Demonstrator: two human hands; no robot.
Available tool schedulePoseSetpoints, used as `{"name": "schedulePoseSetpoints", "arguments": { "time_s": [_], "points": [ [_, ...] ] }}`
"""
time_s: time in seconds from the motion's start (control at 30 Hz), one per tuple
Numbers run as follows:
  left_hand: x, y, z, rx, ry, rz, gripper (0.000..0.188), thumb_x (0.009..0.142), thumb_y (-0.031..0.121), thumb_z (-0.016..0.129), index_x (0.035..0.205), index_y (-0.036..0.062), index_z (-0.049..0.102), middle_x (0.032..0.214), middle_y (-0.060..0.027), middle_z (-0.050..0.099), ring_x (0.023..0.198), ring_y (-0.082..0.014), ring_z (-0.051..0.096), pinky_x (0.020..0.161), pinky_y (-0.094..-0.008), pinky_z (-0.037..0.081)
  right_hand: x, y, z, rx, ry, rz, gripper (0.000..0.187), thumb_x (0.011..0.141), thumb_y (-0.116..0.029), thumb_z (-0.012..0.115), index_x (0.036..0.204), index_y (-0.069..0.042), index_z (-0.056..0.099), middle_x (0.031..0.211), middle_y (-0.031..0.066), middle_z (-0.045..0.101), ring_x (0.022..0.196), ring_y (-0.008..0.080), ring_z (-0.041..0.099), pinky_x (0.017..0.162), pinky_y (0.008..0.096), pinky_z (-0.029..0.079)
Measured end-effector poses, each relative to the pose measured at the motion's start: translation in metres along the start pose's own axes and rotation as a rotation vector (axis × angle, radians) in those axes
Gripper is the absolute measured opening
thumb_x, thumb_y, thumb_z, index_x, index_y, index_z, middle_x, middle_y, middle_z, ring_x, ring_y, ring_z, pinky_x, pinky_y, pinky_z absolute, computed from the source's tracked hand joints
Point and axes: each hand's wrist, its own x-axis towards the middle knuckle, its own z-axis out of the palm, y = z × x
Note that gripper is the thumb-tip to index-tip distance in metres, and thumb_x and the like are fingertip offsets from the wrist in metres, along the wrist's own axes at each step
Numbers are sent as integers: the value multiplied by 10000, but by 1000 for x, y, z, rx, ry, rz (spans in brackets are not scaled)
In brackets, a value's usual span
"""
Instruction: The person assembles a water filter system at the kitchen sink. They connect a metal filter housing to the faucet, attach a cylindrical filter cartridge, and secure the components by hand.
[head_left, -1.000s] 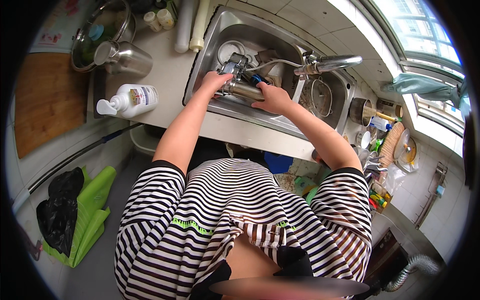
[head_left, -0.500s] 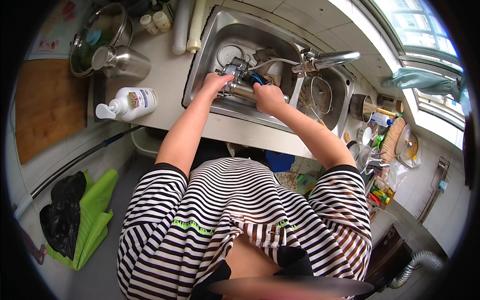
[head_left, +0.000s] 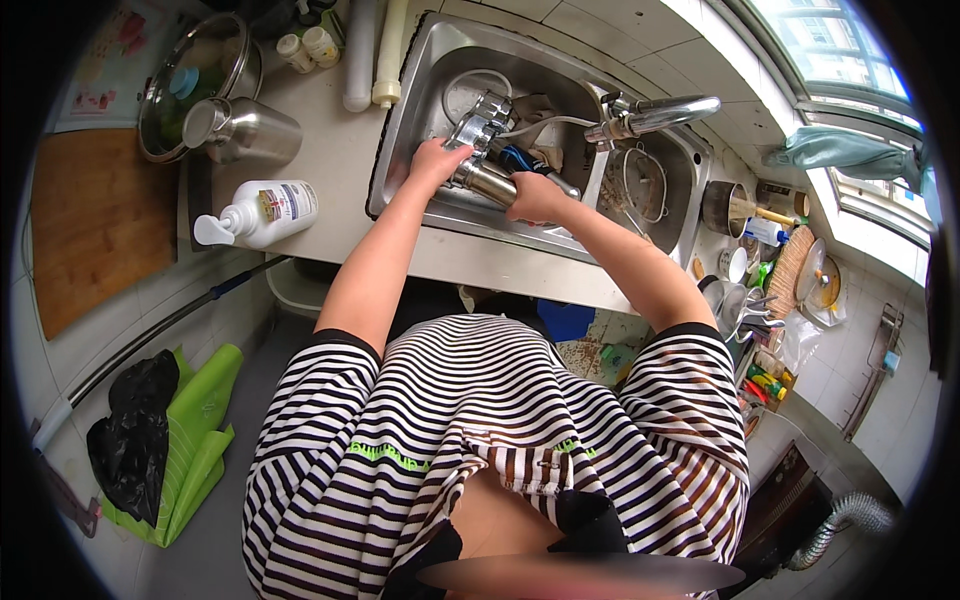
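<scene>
Over the left basin of a steel sink, both hands are on a shiny metal cylinder with chrome fittings at its far-left end. Fingers of my left hand wrap around where the fittings meet the cylinder. My right hand is closed around the cylinder's right-hand part, hiding some of it. A thin white hose runs from near the fittings toward the faucet. Just beyond my right hand lies a black and blue object, its kind unclear, beside a brownish cloth-like piece.
Left of the sink stand a white pump bottle, a steel flask and a lidded glass pot. A wire strainer sits in the right basin. Pots and utensils crowd the counter at right.
The cylinder has turned, its fittings swinging up and slightly right, away from me. More of the black and blue object shows. Both hands keep their grip.
</scene>
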Motion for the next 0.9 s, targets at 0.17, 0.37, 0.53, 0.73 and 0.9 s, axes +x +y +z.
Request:
{"name": "schedulePoseSetpoints", "arguments": {
  "time_s": [0.17,0.37,0.53,0.73,0.9],
  "points": [
    [26,-35,4,7,16,-10,413,780,388,772,1009,51,705,797,-38,660,641,-144,569,580,-339,456,-4,-3,14,-364,321,-179,246,700,-104,708,911,-38,601,792,139,702,709,305,715,630,429,563],
    [1,-7,6,-317,-51,-416,482,737,433,784,999,52,648,916,-44,630,835,-224,622,695,-454,465,-10,-1,9,-775,651,-338,217,750,-71,699,907,-91,550,786,92,654,730,266,705,609,391,551],
    [4,1,1,-305,-51,-334,471,733,422,791,984,47,656,885,-49,641,776,-182,602,646,-416,457,-14,-2,7,-757,662,-356,242,751,-74,700,933,-83,540,817,99,648,728,276,698,608,397,546],
    [4,-7,5,-333,-45,-131,258,845,320,760,943,90,697,822,13,663,659,-96,585,586,-280,457,-13,-2,-3,-495,437,-257,223,722,-68,692,908,-69,570,823,161,682,807,350,691,655,458,537],
    [3,-12,3,-375,-46,-125,235,853,284,762,940,74,702,827,12,671,669,-74,583,580,-258,446,-5,-3,-14,-392,288,-205,274,693,-118,697,953,-84,621,879,158,700,865,370,681,724,475,536]
  ]
}}
